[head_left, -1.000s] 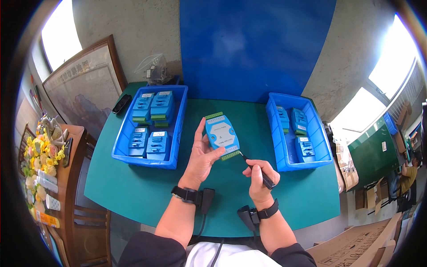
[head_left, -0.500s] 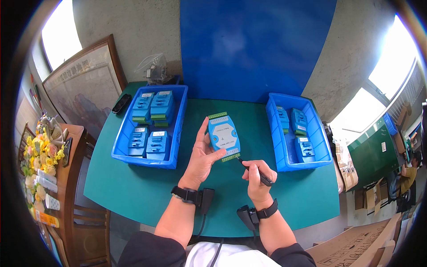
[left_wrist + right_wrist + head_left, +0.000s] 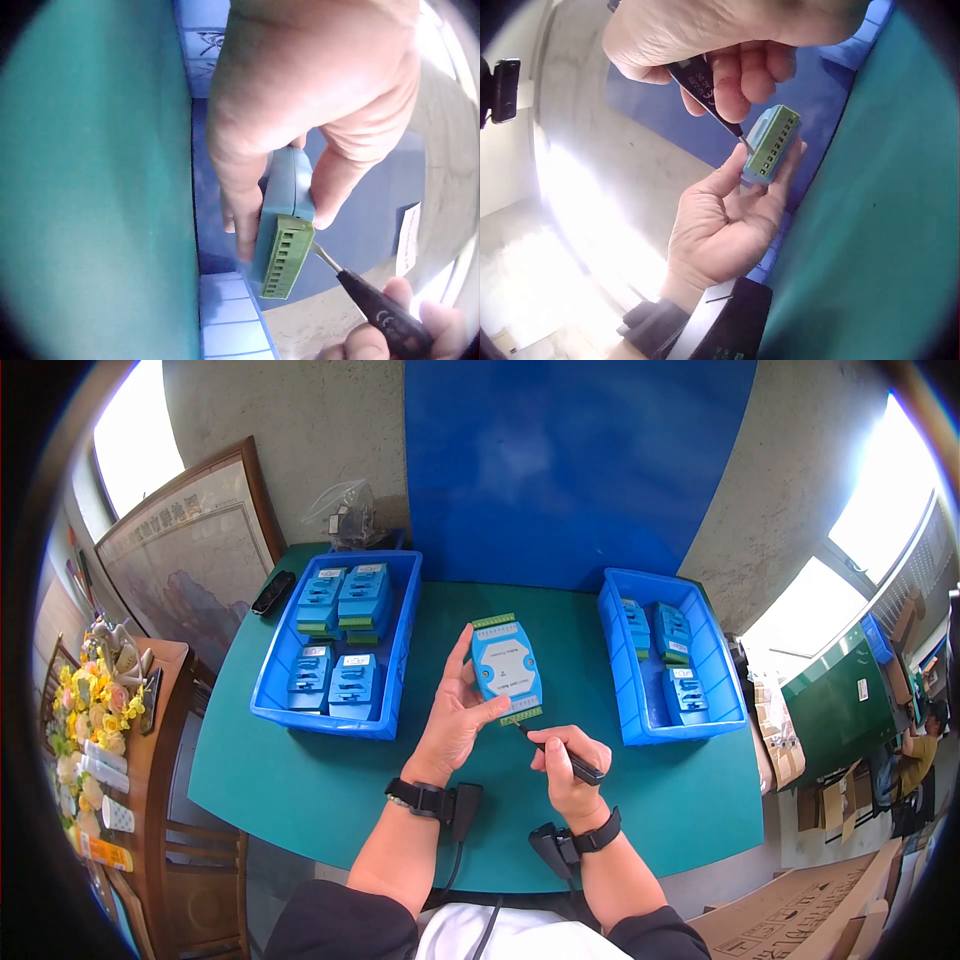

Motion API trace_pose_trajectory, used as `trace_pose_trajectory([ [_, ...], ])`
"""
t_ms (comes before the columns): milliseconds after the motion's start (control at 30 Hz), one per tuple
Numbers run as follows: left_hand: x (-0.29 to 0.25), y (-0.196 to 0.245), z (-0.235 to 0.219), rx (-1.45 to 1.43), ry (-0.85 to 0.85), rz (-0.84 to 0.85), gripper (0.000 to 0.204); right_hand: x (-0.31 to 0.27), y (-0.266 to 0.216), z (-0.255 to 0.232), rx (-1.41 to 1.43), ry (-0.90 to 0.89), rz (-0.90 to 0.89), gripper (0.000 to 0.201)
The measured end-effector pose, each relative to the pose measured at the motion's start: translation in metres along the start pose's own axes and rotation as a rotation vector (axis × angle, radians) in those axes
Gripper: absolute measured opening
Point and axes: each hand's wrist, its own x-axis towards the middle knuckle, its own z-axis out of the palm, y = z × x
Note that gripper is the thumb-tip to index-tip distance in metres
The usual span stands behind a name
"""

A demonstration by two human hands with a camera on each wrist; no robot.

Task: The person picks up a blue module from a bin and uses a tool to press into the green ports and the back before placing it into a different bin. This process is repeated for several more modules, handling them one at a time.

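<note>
Bright daylight from blown-out windows (image 3: 890, 490) far left and right of the hands (image 3: 455, 715). Strong fisheye bending with dark corners. Close wrist views soft and blurred, heavy white glare beside the hands.

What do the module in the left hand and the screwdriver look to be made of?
Module: apparently moulded plastic, a smooth matt light-blue shell with a green ribbed terminal block at its end. Screwdriver: a thin shiny shaft, probably steel, in a dark handle with printed marks, likely plastic.
</note>
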Motion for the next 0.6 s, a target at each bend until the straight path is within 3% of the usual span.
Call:
trace_pose_trajectory([
  [200, -0.0008, 0.0017, 0.0016, -0.025, 0.005, -0.009, 0.096, -0.0002, -0.0006, 0.0011, 0.022, -0.028, 0.003, 0.016],
  [400, -0.0011, 0.0039, 0.0009, -0.114, 0.031, -0.057, 0.094, 0.0015, -0.0018, -0.0071, -0.003, 0.158, 0.042, 0.021],
  [600, -0.0007, 0.0037, -0.0008, -0.076, 0.037, -0.065, 0.094, 0.0018, 0.0026, -0.0074, -0.009, 0.183, 0.072, 0.024],
])
